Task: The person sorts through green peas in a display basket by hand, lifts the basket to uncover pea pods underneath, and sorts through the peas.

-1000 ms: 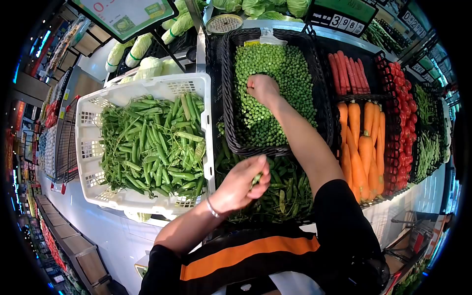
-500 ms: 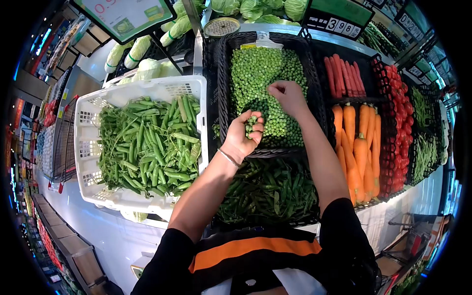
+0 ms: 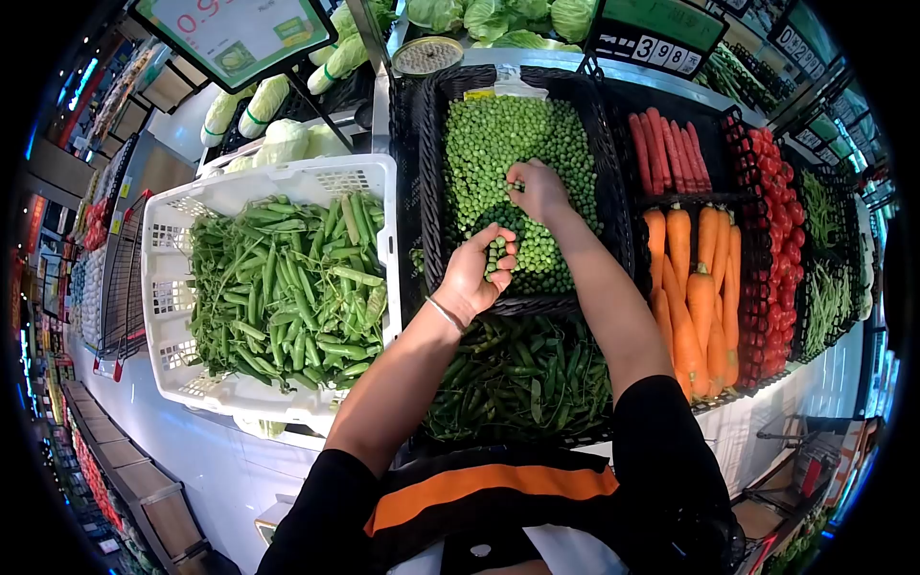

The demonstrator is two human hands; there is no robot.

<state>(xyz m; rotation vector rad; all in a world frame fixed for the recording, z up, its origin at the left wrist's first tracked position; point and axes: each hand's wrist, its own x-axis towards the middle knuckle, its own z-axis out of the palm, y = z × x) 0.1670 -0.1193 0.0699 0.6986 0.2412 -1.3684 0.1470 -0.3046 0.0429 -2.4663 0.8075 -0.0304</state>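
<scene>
Loose green peas (image 3: 494, 144) fill a black woven basket (image 3: 433, 192) in front of me. Over the lower left of the peas, my left hand (image 3: 470, 276) is turned palm up, its fingers curled around several peas (image 3: 495, 255). My right hand (image 3: 543, 192) is just above the middle of the basket, thumb and forefinger pressed together in a pinch. Whatever may be between those fingertips is too small to make out. A bracelet (image 3: 443, 313) circles my left wrist.
A white plastic crate (image 3: 391, 220) of pea pods stands left. More dark green pods (image 3: 522, 374) lie in front of the basket. Carrots (image 3: 704, 316), red-orange roots (image 3: 661, 149) and red tomatoes (image 3: 781, 220) are to the right. A price sign (image 3: 656, 38) stands behind.
My right hand has moved a little left and stays pinched. My left hand remains curled around peas, nearly in the same place. The view has shifted slightly.
</scene>
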